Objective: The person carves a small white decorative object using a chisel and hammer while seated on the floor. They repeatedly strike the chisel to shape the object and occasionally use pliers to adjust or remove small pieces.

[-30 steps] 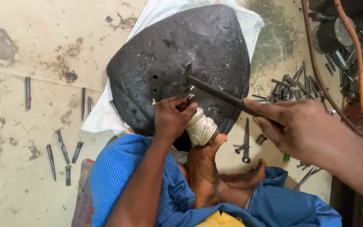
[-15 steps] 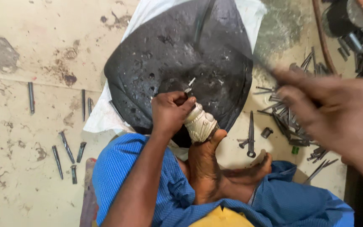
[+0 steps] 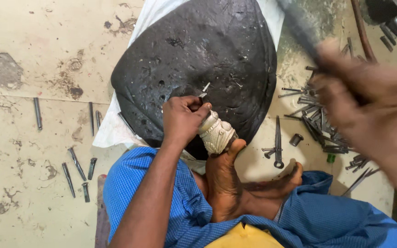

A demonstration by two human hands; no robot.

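With the left hand pinching a punch over the carving at centre frame, the blurred right hand gripping a hammer could miss and strike fingers.

One black dome-shaped work block on one white sack. One pale carved piece, one small chisel. Two hands: left, right, blurred. Two bare feet. Seven loose punches at left; heap at right uncountable. One pair of dividers.
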